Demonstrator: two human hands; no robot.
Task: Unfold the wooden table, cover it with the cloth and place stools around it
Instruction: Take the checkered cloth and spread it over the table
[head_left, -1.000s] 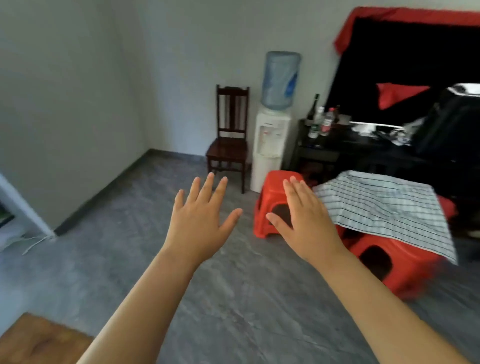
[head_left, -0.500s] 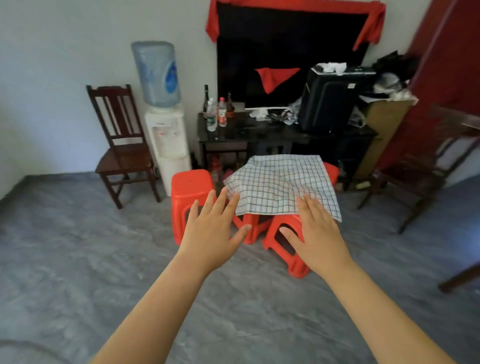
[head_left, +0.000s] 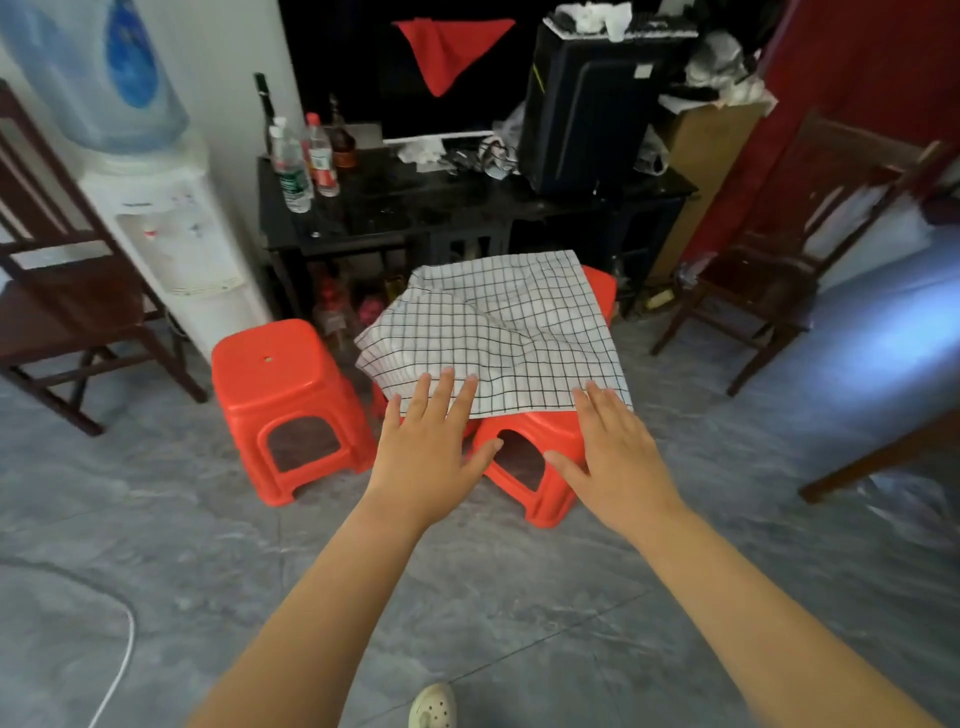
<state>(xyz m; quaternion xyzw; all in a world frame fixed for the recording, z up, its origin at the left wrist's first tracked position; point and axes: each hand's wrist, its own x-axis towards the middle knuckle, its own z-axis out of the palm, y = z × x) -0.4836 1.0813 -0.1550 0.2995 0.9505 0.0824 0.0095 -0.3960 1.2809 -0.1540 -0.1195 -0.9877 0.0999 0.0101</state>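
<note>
Item, nearest, at six o'clock: toe of a pale perforated shoe, cut off by the bottom edge, on grey marbled floor; a white cable curves off at seven o'clock. Item: left hand and right hand, palms down, fingers spread wide, holding nothing, both forearms cut by the lower edge; fingertips overlap the near hem of the cloth, though actual contact cannot be told. Item, centre: checked cloth, white with a dark grid, rumpled, draped loosely with its long axis running roughly eight to two o'clock and one corner pointing left at nine; it hides most of the red stools beneath. Item: front red stool, only its near side and arched opening showing; a rear red stool shows just a corner at one o'clock; how many stand under the cloth is unclear. Item: uncovered red stool, upright, at ten o'clock, just beside the cloth. Item, farther: water dispenser carrying a blue bottle, top cut off. Item: dark side table bearing plastic bottles, crumpled paper and a black case. Item: dark wooden chairs, left chair and right chair, both partly cropped. The wooden table itself is not identifiable here.
</note>
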